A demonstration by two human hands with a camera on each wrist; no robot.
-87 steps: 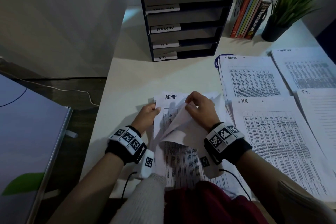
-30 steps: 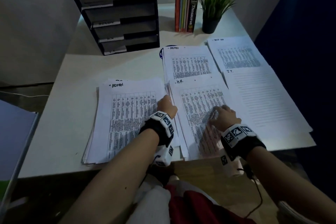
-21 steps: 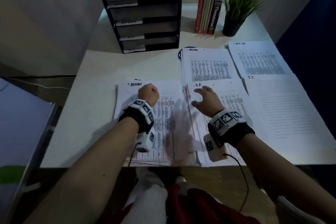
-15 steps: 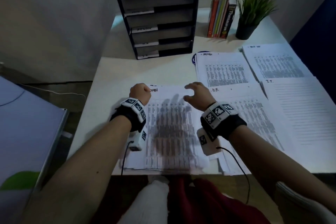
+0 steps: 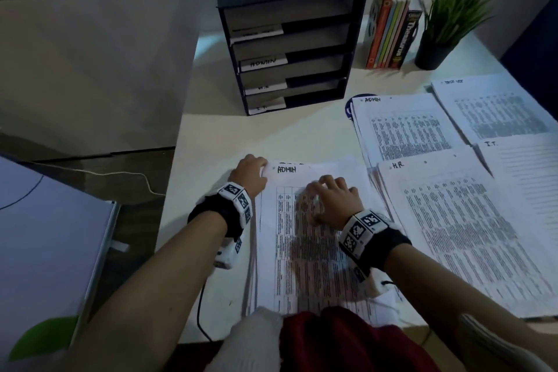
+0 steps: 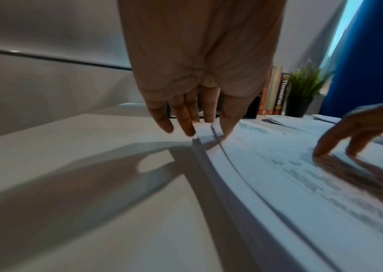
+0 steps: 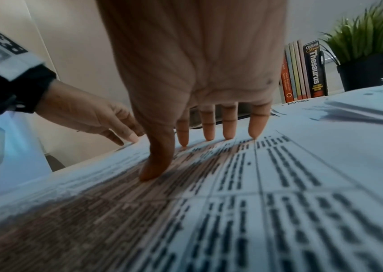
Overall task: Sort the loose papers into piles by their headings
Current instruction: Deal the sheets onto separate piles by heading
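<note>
The loose stack (image 5: 305, 251) lies before me on the desk, and its top sheet is headed ADMIN (image 5: 287, 169). My left hand (image 5: 250, 174) pinches the top left corner of the upper sheets (image 6: 205, 131), lifting that corner slightly, thumb on top (image 6: 229, 123). My right hand (image 5: 332, 199) presses the top sheet with spread, nearly straight fingertips (image 7: 209, 132) and holds nothing. Sorted piles lie to the right: ADMIN (image 5: 401, 130), H.R. (image 5: 459, 220), I.T. (image 5: 528, 172) and a fourth pile (image 5: 495, 109) with a blurred heading.
A black letter tray (image 5: 290, 48) with labelled shelves stands at the back of the desk (image 5: 271, 136). Upright books (image 5: 392, 30) and a potted plant (image 5: 444, 30) stand to its right. The desk's left edge drops to the floor, where a cable (image 5: 120, 174) lies.
My right hand left the H.R. pile and came left onto the loose stack. My left hand moved up to the stack's top left corner and took hold of it.
</note>
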